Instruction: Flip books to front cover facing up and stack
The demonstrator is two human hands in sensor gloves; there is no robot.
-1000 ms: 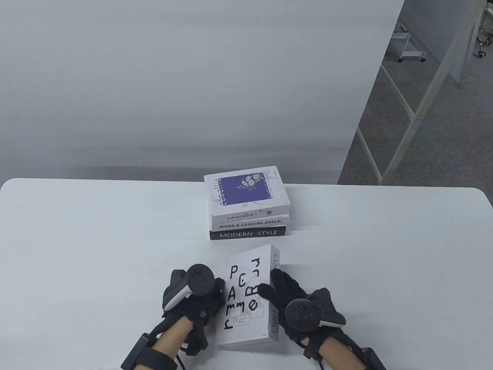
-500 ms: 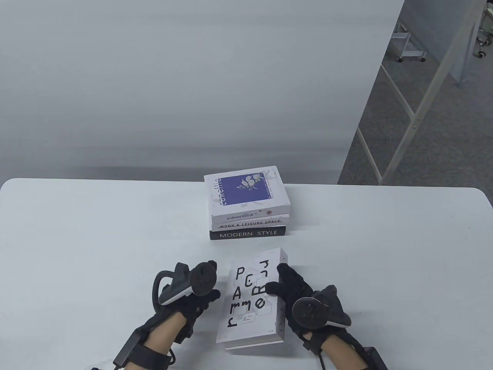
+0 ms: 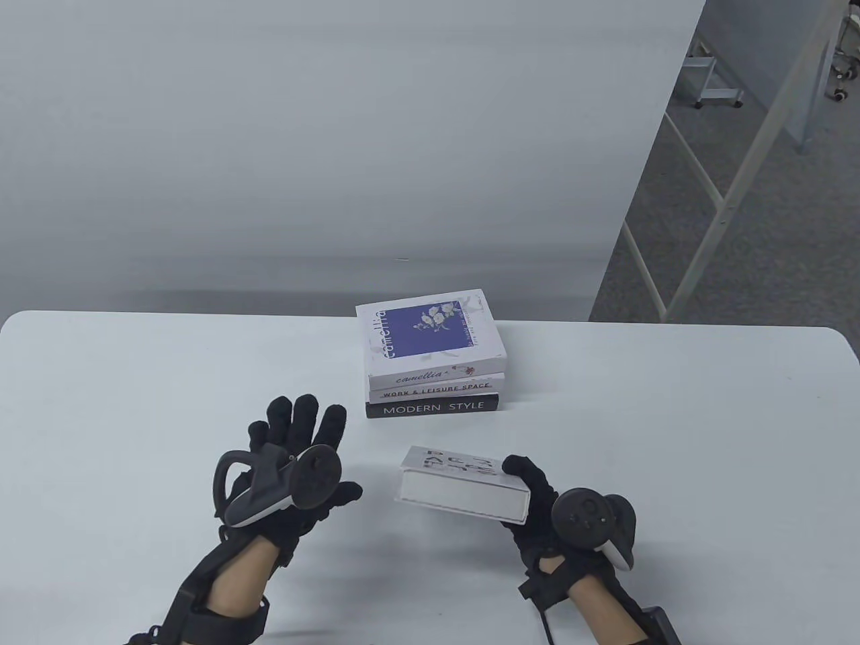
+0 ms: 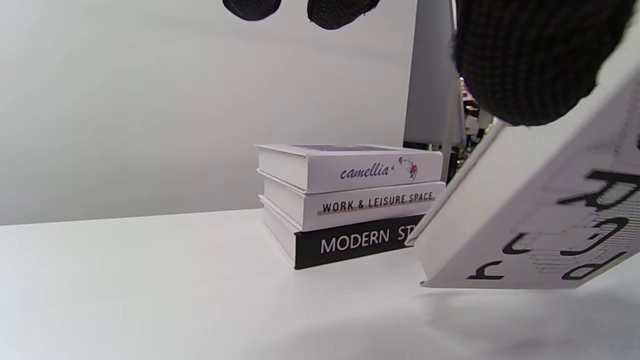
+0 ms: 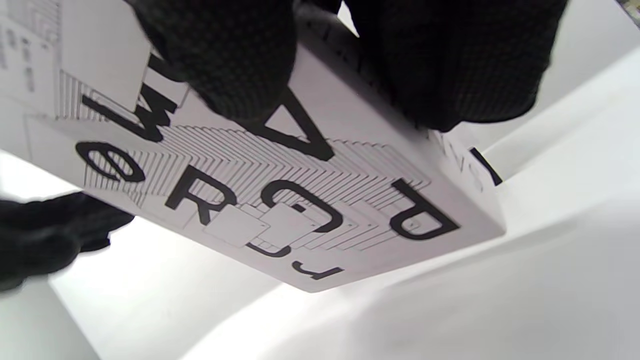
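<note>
Four books share my white table: three in a stack at the far middle, and one white lettered book in my right hand. The stack runs, top to bottom, camellia book, Work & Leisure Space book, then the black Modern Style book, all three spines facing me and the camellia cover face up.

My right hand grips the lettered book at its right end, thumb on top, and holds it above the table near me, apart from the stack. The book is tilted, its plain white page edge turned toward me and its black-lettered cover angled up and away; its long axis runs left to right across the table.

My left hand holds nothing: its fingers are spread wide, palm toward the book, just left of it and not touching it.

Two trackers ride my hands, one on each.
</note>
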